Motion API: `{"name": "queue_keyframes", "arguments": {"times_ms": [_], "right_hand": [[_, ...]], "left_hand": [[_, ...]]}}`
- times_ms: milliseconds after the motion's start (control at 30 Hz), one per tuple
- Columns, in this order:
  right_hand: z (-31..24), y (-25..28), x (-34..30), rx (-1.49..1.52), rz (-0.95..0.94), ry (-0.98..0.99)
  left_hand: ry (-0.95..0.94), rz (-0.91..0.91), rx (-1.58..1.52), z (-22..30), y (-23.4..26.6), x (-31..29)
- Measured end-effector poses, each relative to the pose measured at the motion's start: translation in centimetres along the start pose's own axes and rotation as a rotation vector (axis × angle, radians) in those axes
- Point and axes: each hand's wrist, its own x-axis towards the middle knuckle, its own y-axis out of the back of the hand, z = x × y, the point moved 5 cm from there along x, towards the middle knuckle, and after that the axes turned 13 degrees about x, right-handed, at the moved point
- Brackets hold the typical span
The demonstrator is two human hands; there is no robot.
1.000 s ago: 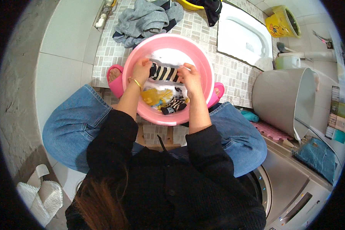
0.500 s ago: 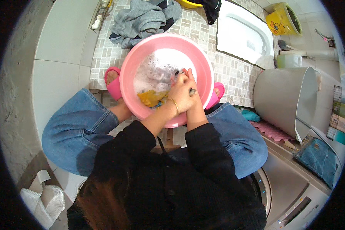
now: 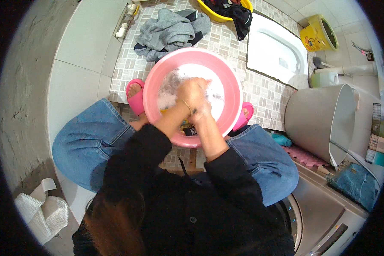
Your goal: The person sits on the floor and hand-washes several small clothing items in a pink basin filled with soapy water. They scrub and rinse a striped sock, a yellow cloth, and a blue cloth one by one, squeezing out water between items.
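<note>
Tiled floor underfoot, your hands [image 3: 195,96], spread a second ago along a striped sock, now clench together over the foamy pink basin [image 3: 155,87], scrubbing it.

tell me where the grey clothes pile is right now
In the head view the grey clothes pile lies on the tiled floor at upper left, just beyond the pink basin and left of the yellow basin.

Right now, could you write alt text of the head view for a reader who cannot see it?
Seen from above, a person in jeans squats over a pink basin of soapy water, left hand and right hand pressed together around a dark wet garment. Grey clothes lie on the tiled floor beyond; a washing machine stands at the right.
</note>
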Motion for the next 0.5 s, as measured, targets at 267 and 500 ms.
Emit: {"name": "queue_keyframes", "arguments": {"times_ms": [267,500], "right_hand": [[-4.6,-0.3,-0.7,-0.115,-0.148,-0.076],[-6.0,-3.4,-2.5,-0.415,0.05,0.274]], "left_hand": [[-0.113,0.048,0.179,5.5,-1.4,-4.8],[0.093,0.071,0.386,-4.2,1.7,3.2]]}}
